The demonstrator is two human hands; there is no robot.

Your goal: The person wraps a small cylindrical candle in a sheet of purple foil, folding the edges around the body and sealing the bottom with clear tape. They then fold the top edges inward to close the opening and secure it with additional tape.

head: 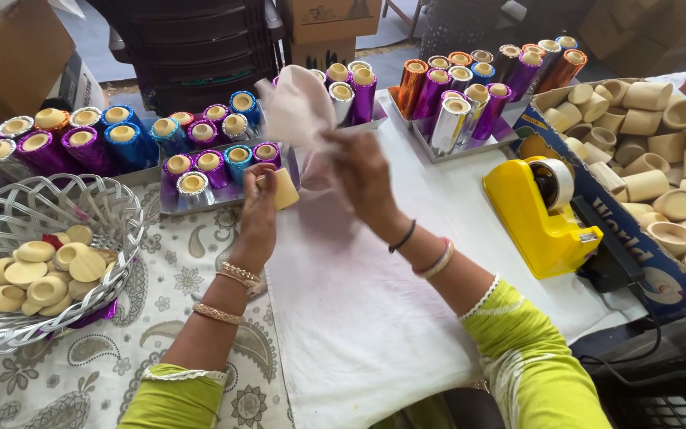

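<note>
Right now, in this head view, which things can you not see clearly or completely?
- Pale sheet in the right hand: blurred by motion, its material unclear.
- Beige cup in the left hand: partly covered by fingers.
- Carton of beige cups: cut off by the right edge.
- White basket: cut off by the left edge.

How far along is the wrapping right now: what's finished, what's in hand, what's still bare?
Done: many foil-wrapped cups stand in trays at the back. In hand: the left hand holds one bare cup, and the right hand lifts a pale sheet over it. Left: a box of bare cups on the right, and loose pieces in the basket.
</note>
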